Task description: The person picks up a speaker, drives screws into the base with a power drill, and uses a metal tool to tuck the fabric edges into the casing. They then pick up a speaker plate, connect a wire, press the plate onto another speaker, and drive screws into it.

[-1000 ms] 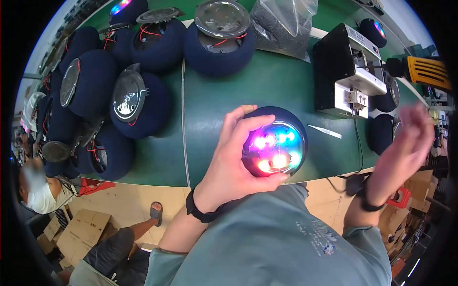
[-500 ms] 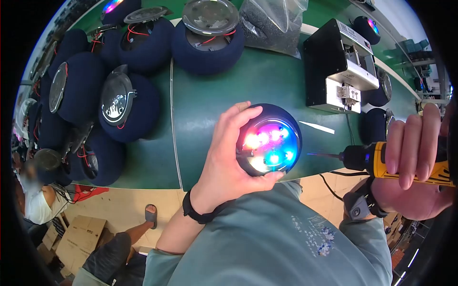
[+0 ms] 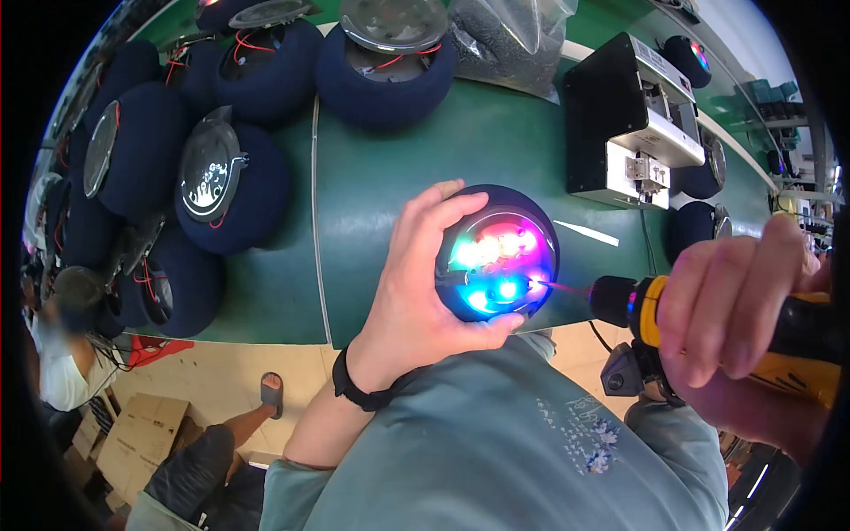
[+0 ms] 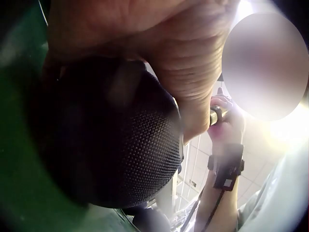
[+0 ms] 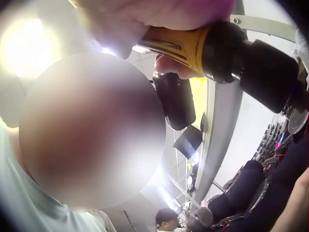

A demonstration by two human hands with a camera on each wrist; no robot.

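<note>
The left hand grips the side of a round dark speaker-like unit, its thumb along the lower edge and its fingers over the upper left. Coloured lights glow under the unit's clear disc. From the right, the right hand holds a yellow and black power screwdriver, whose thin bit reaches the disc's right edge. The left wrist view shows the unit's mesh side beneath the left hand. In the right wrist view the driver's yellow body lies in the right hand.
Several dark round units with loose discs and red wires crowd the left of the green table. At the back are a bag of dark bits and a black and silver machine. White tweezers lie right of the lit unit.
The right hand has taken hold of the driver and brought it leftward, its bit now at the disc. The left hand still grips the unit, whose light colours have changed.
</note>
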